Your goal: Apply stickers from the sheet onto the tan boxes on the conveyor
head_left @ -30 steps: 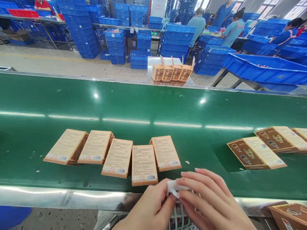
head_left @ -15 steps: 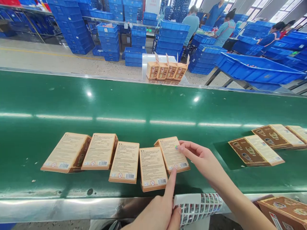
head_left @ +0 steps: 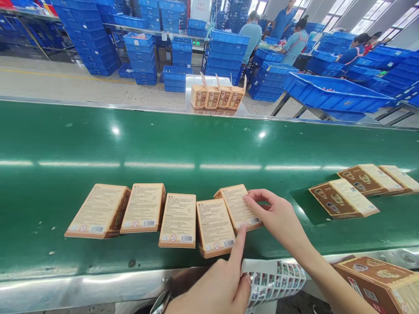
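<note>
Five tan boxes lie in a row on the green belt (head_left: 157, 139), printed text upward. My right hand (head_left: 273, 211) has thumb and index finger together at the right edge of the rightmost box (head_left: 240, 207); whatever is between the fingertips is too small to make out. My left hand (head_left: 225, 279) grips a curled sheet of small shiny stickers (head_left: 278, 279) and points its index finger at the lower edge of that same box. Touching its left side is another box (head_left: 214, 226). Three more stand farther left, including the leftmost box (head_left: 98, 209).
More boxes (head_left: 343, 198) lie on the belt at right, and a brown box (head_left: 376, 279) sits at the near right corner. Four open boxes (head_left: 218, 97) stand beyond the belt's far edge. Blue crates (head_left: 337, 93) and several people are behind.
The colourful sticker seen at my right fingertips no longer shows. The left boxes appear shifted right and those at far right shifted left, as the view moved slightly. Both hands stay at the same box.
</note>
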{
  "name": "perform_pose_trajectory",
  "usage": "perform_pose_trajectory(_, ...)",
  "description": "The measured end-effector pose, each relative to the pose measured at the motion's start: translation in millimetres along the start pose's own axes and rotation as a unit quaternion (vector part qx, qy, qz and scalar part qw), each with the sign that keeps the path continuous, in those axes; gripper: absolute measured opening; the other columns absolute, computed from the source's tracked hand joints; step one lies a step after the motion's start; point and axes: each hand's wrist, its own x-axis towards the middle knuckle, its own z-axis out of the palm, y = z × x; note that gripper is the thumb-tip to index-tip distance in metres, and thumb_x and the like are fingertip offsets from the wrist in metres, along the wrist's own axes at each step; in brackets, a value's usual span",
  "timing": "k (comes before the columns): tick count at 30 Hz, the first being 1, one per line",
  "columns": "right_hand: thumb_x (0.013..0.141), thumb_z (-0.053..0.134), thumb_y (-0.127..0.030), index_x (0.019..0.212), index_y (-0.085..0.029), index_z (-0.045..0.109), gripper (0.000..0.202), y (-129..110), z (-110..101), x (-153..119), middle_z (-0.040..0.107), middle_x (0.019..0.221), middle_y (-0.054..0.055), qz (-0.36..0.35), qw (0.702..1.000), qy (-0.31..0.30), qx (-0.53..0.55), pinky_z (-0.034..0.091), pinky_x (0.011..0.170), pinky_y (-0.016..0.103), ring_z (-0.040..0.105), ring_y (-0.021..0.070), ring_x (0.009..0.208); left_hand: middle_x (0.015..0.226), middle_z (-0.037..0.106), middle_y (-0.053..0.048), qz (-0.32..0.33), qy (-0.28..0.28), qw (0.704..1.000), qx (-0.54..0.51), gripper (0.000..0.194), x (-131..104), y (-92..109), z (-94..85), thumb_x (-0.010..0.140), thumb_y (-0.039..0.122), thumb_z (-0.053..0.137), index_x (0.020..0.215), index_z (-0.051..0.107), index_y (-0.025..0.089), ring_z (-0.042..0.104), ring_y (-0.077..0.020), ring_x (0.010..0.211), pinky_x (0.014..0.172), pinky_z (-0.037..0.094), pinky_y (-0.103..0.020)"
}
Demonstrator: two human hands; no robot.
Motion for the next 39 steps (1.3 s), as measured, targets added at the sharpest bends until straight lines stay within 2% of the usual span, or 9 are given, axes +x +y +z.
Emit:
perform_pose_trajectory(10, 0.065, 0.059, -0.060, 0.068, -0.024, 0.063, 0.036, 8, -16, 5, 0.071, 0.076, 0.007, 0.043, 0.998, 0.013, -0.036, 0.045, 0.050, 0.032, 0.061, 0.0216, 0.063, 0.058, 0.043, 0.004, 0.021, 0.005, 0.999, 0.031, 0.077, 8, 15, 1.1, 0.094, 0.026, 0.045, 0.160, 0.007, 0.012, 0.037, -0.0151, 0.045, 0.046, 0.027, -0.023)
perform_pose_trajectory(15, 0.060, 0.072, -0.058, 0.060, -0.025, 0.043, 0.043, 32, -20, 20, 0.073, 0.084, 0.008, 0.102, 0.992, 0.005, 0.068, 0.048, 0.057, 0.032, 0.064, 0.0218, 0.070, 0.063, 0.039, 0.003, 0.023, -0.012, 0.999, 0.047, 0.077, 15, 30, -1.1, 0.093, 0.022, 0.043, 0.160, 0.006, 0.011, 0.042, -0.0167, 0.053, 0.047, 0.024, -0.024)
perform_pose_trajectory(18, 0.070, 0.061, -0.069, 0.073, -0.024, 0.053, 0.045, 40, -29, 25, 0.073, 0.092, 0.011, 0.101, 0.990, 0.001, 0.101, 0.054, 0.063, 0.036, 0.069, 0.0254, 0.078, 0.063, 0.038, 0.004, 0.032, -0.017, 0.999, 0.031, 0.078, 21, 32, 0.2, 0.093, 0.020, 0.045, 0.160, 0.006, 0.010, 0.042, -0.0163, 0.055, 0.048, 0.024, -0.023)
perform_pose_trajectory(20, 0.073, 0.059, -0.068, 0.105, -0.024, 0.060, 0.055, 40, -40, 25, 0.067, 0.124, 0.013, 0.048, 0.994, -0.011, 0.099, 0.057, 0.080, 0.041, 0.068, 0.0278, 0.102, 0.061, 0.038, 0.005, 0.035, -0.040, 0.998, 0.013, 0.080, 21, 29, 1.4, 0.091, 0.018, 0.047, 0.160, 0.007, 0.011, 0.040, -0.0153, 0.052, 0.048, 0.025, -0.023)
perform_pose_trajectory(23, 0.063, 0.079, -0.049, 0.151, -0.027, 0.032, 0.101, 41, -59, 26, 0.040, 0.156, 0.012, -0.117, 0.984, -0.134, -0.031, 0.043, 0.109, 0.048, 0.047, 0.0301, 0.137, 0.060, 0.043, 0.006, 0.045, -0.089, 0.994, -0.053, 0.071, 14, 20, 2.0, 0.088, 0.016, 0.050, 0.155, 0.029, 0.017, 0.039, -0.0129, 0.052, 0.049, 0.026, -0.021)
perform_pose_trajectory(26, 0.062, 0.078, -0.029, 0.158, -0.023, 0.023, 0.111, 48, -75, 40, 0.038, 0.158, 0.014, -0.214, 0.926, -0.236, -0.205, 0.034, 0.116, 0.051, 0.038, 0.0323, 0.144, 0.071, 0.050, 0.003, 0.053, -0.106, 0.978, -0.173, 0.035, -1, 13, -1.1, 0.088, 0.027, 0.054, 0.121, 0.060, 0.017, 0.040, -0.0121, 0.061, 0.055, 0.029, -0.020)
perform_pose_trajectory(30, 0.058, 0.078, -0.025, 0.157, -0.020, 0.026, 0.112, 60, -97, 61, 0.038, 0.157, 0.018, -0.231, 0.901, -0.168, -0.326, 0.033, 0.116, 0.057, 0.038, 0.0398, 0.143, 0.076, 0.047, 0.002, 0.025, -0.042, 0.965, -0.259, 0.031, -16, 14, -11.7, 0.086, 0.047, 0.059, 0.087, 0.058, 0.016, 0.040, -0.0136, 0.070, 0.064, 0.033, -0.022)
perform_pose_trajectory(34, 0.081, 0.064, -0.037, 0.142, -0.019, 0.052, 0.065, 45, -101, 28, 0.047, 0.152, 0.017, -0.278, 0.911, -0.054, -0.300, 0.039, 0.113, 0.056, 0.042, 0.0387, 0.140, 0.073, 0.047, 0.002, -0.018, 0.035, 0.963, -0.268, 0.041, -19, 20, -19.8, 0.082, 0.057, 0.062, 0.087, 0.057, 0.016, 0.041, -0.0141, 0.069, 0.065, 0.033, -0.024)
perform_pose_trajectory(39, 0.092, 0.060, -0.042, 0.112, -0.031, 0.072, 0.026, 10, -81, -57, 0.079, 0.104, 0.004, -0.301, 0.918, -0.164, -0.201, 0.064, 0.079, 0.034, 0.077, 0.0246, 0.088, 0.075, 0.058, -0.002, -0.012, 0.081, 0.953, -0.293, 0.046, -17, 20, -19.6, 0.080, 0.057, 0.067, 0.093, 0.068, 0.012, 0.047, -0.0153, 0.069, 0.064, 0.037, -0.025)
